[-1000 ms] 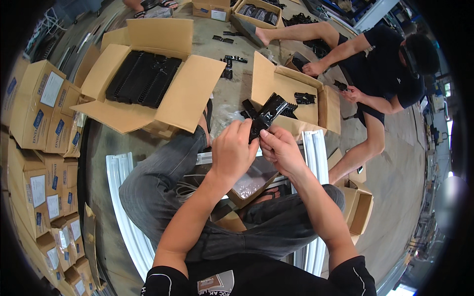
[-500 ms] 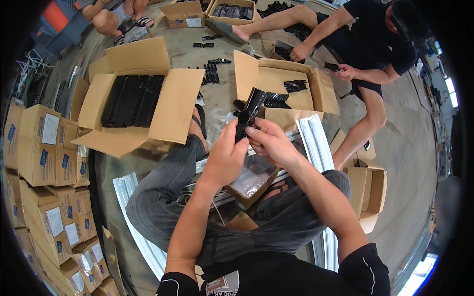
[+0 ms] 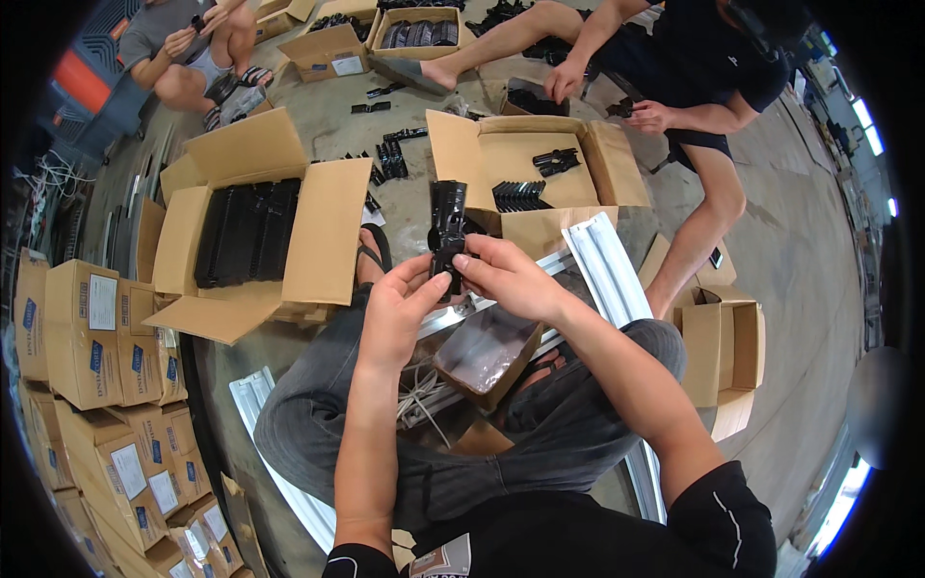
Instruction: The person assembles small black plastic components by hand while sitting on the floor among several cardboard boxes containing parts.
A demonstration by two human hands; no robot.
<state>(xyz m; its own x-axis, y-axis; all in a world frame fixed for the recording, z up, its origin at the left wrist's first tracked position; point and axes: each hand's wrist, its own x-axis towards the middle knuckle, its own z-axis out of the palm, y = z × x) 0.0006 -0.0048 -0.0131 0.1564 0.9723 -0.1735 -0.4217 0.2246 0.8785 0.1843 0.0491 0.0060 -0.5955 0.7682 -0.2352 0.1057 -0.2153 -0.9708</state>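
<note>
Both hands hold one glossy black, elongated plastic part (image 3: 447, 214) upright in front of me, above my crossed legs. My left hand (image 3: 398, 310) pinches its lower end between thumb and fingers. From the other side, my right hand (image 3: 511, 277) has its thumb and fingers on the same lower end. The fingertips hide part of that end. Below the hands, a small carton (image 3: 503, 385) with a clear plastic bag (image 3: 487, 345) stands between my legs. Just beyond, an open carton (image 3: 506, 146) contains a row of similar black parts (image 3: 520, 197) and a few loose ones (image 3: 556, 161).
Another open carton (image 3: 328, 231), on the left, holds tightly packed black pieces (image 3: 248, 231). White metal profiles (image 3: 609, 270) lie around my legs. Labelled cartons (image 3: 82, 337) are stacked at far left. Two people sit beyond, handling black parts. An open box (image 3: 718, 352) stands right of my knee.
The black part has turned more upright and come slightly left, still in both hands. My view has shifted a little. The person at upper left now shows both hands raised with a small black piece.
</note>
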